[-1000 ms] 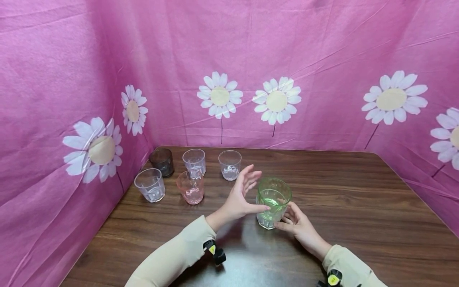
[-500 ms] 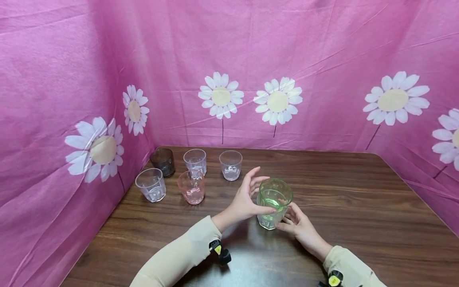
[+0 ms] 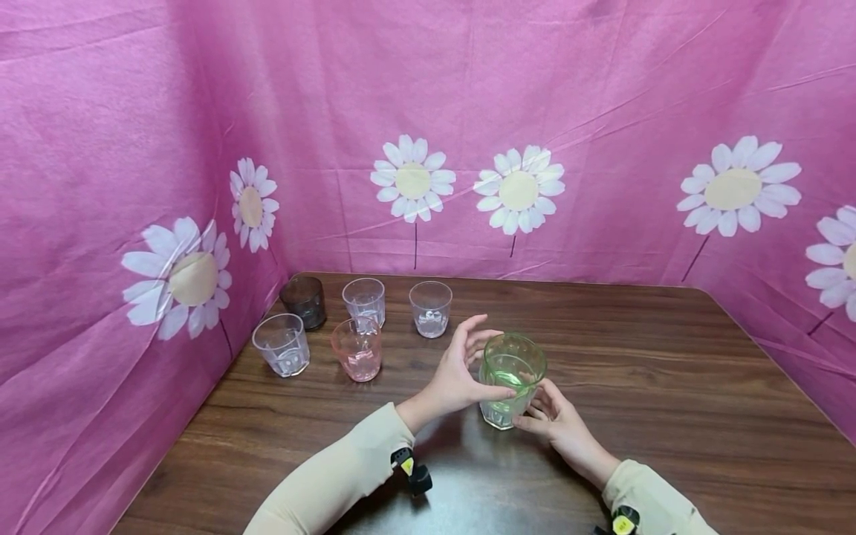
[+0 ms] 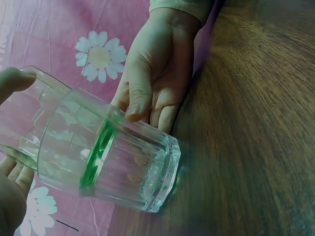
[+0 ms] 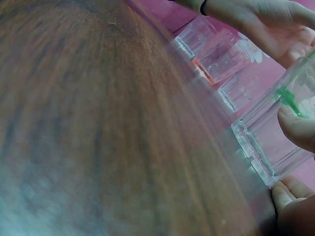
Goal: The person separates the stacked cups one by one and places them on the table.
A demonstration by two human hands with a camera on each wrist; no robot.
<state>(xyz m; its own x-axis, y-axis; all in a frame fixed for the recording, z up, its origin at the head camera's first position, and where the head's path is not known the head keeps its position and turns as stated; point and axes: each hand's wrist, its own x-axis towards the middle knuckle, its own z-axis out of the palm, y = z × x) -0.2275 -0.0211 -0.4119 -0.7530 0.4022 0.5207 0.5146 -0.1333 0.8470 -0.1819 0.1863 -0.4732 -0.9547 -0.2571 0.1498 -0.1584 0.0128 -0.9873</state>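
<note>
In the middle of the table in the head view, a green tumbler (image 3: 513, 353) sits nested inside a clear tumbler (image 3: 495, 416). My left hand (image 3: 458, 375) pinches the green one near its rim, thumb in front and fingers behind. Low on the other side, my right hand (image 3: 563, 425) grips the clear tumbler between thumb and fingers. The left wrist view shows the green base (image 4: 98, 155) part-way down inside the clear wall. In the right wrist view, the clear tumbler's thick base (image 5: 253, 155) is at the tabletop, with my right fingers beside it.
To the left stand a dark tumbler (image 3: 304, 303), a pink tumbler (image 3: 357, 353) and several clear ones, such as the clear tumbler nearest the left edge (image 3: 282, 345). A pink flowered cloth (image 3: 588, 89) surrounds the wooden table (image 3: 655, 371) at back and sides.
My left hand has moved slightly right, and its fingers have come to the green tumbler's rim. My right hand and the nested tumblers have stayed nearly in place.
</note>
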